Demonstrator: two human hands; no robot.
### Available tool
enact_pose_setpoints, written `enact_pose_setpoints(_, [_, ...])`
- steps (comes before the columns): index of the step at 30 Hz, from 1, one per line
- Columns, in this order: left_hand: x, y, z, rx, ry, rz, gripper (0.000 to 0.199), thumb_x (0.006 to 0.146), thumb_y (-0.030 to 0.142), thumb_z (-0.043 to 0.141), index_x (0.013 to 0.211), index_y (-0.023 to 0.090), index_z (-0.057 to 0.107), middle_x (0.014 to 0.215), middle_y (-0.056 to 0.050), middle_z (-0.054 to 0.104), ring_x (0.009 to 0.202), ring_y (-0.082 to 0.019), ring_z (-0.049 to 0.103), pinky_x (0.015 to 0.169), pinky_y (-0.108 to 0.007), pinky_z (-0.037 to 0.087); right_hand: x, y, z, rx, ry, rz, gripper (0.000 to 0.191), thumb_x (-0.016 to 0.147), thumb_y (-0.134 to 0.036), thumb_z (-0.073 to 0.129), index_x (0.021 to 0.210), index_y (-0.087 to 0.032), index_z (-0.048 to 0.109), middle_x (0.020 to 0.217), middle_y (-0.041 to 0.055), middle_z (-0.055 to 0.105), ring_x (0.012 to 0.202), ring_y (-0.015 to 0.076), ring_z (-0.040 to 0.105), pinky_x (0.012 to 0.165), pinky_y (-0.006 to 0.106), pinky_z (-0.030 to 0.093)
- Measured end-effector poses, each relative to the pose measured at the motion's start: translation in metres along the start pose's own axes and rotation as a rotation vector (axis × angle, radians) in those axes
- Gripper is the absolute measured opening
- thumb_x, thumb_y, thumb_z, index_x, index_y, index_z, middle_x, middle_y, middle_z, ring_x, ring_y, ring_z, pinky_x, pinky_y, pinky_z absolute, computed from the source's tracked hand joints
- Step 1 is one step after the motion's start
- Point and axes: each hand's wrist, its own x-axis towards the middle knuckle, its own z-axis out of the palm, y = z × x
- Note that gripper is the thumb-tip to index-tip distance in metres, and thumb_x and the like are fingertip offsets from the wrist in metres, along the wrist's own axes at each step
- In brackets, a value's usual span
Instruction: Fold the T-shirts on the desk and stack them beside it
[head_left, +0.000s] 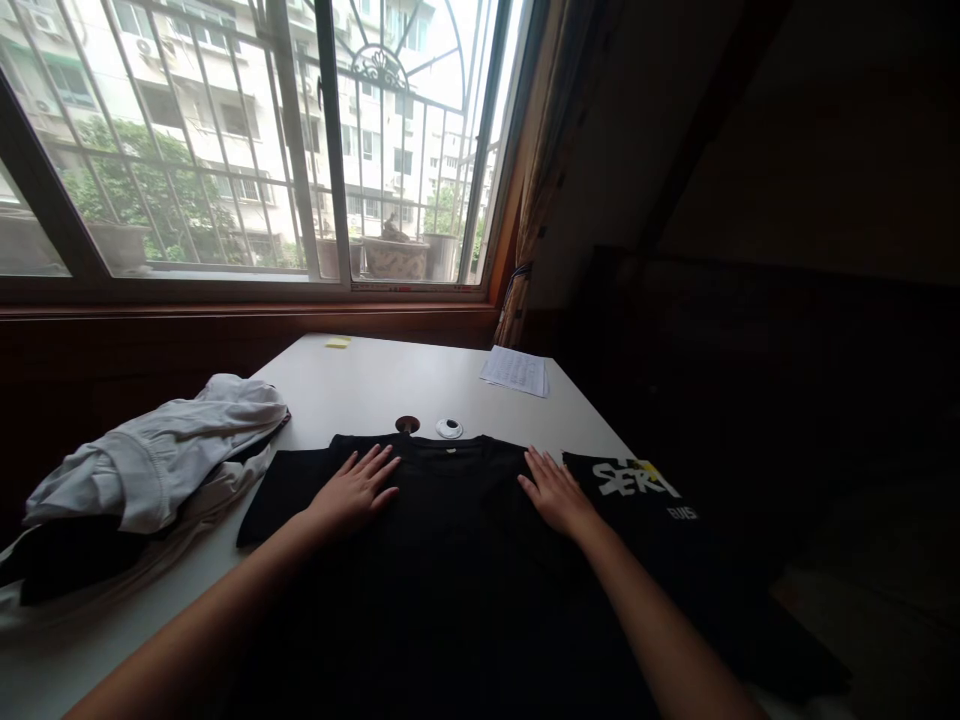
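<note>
White table (375, 385) stands below a bright window (300, 150) with bars, and the right side of the frame is very dark. Near the centre, the left hand (358, 488) and the right hand (553, 492) lie palm down, fingers stretched and a little spread; both press flat on the cloth, and neither pinches any of it. Under them is a black T-shirt (450, 570), laid out from the middle to the bottom edge, its collar toward the window. Just beyond the collar are a round hole (407, 425) and a white round cover (450, 429) with a dark centre. At the left, a pile of light and dark clothes (217, 425) lies close to one sleeve and takes up the room on that side. At the right, a black garment with white letters (637, 482) lies beside the shirt; where their edges meet is too dark to tell. Farther up are paper sheets (516, 371), a small yellow note (338, 342) and, by the window, a tied curtain (517, 290).
</note>
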Motion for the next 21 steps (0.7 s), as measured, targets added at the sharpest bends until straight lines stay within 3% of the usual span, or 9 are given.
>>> enact_pose_setpoints(3, [-0.016,-0.017,0.0,0.044,0.016,-0.069,0.064,0.104,0.059,0.031,0.159,0.026,0.029,0.166,-0.005,0.02,0.155,-0.027,0.017,0.124,-0.05,0.015,-0.001,-0.002,-0.003,-0.025,0.002,0.007,0.071,0.102,-0.057,0.017,0.162,-0.019,0.019,0.169,-0.0005,0.012,0.155,0.0216,0.011,0.126,0.045,0.011])
enact_pose_setpoints(6, [-0.019,-0.019,0.002,0.059,0.027,-0.081,0.062,0.104,0.056,0.031,0.158,0.027,0.03,0.167,-0.005,0.019,0.155,-0.026,0.017,0.124,-0.049,0.014,0.0,-0.012,-0.008,-0.068,-0.004,0.052,0.071,0.102,-0.055,0.021,0.16,-0.015,0.026,0.168,0.0032,0.016,0.156,0.0242,0.01,0.126,0.047,0.009])
enact_pose_setpoints(10, [-0.015,-0.016,0.003,0.044,0.016,-0.079,0.06,0.104,0.056,0.033,0.158,0.03,0.029,0.167,-0.004,0.019,0.155,-0.027,0.016,0.124,-0.051,0.014,-0.002,-0.044,-0.01,-0.055,0.064,0.068,0.077,0.101,-0.059,0.021,0.158,-0.008,0.03,0.167,0.0096,0.02,0.156,0.0254,0.007,0.126,0.047,0.007])
enact_pose_setpoints(15, [-0.018,-0.023,-0.005,-0.009,0.033,-0.013,0.061,0.103,0.058,0.035,0.157,0.029,0.034,0.166,-0.007,0.024,0.154,-0.027,0.02,0.124,-0.052,0.017,-0.007,-0.081,0.005,0.032,0.009,0.038,0.081,0.1,-0.063,0.017,0.16,-0.008,0.022,0.169,0.0096,0.012,0.156,0.0232,0.007,0.126,0.044,0.008])
enact_pose_setpoints(18, [-0.027,-0.04,-0.013,-0.035,0.12,-0.011,0.057,0.104,0.054,0.036,0.155,0.027,0.039,0.164,-0.008,0.031,0.153,-0.027,0.024,0.123,-0.051,0.022,-0.008,-0.082,0.011,0.037,0.018,0.032,0.081,0.1,-0.063,0.018,0.161,-0.01,0.02,0.169,0.0082,0.009,0.156,0.0224,0.006,0.126,0.045,0.006])
enact_pose_setpoints(21, [-0.038,-0.065,-0.02,-0.028,0.213,-0.107,0.053,0.105,0.043,0.036,0.153,0.021,0.042,0.162,-0.011,0.035,0.152,-0.028,0.026,0.122,-0.05,0.025,-0.006,-0.075,0.013,0.038,0.023,0.024,0.081,0.1,-0.064,0.018,0.16,-0.01,0.02,0.169,0.0078,0.01,0.156,0.0224,0.007,0.126,0.045,0.007])
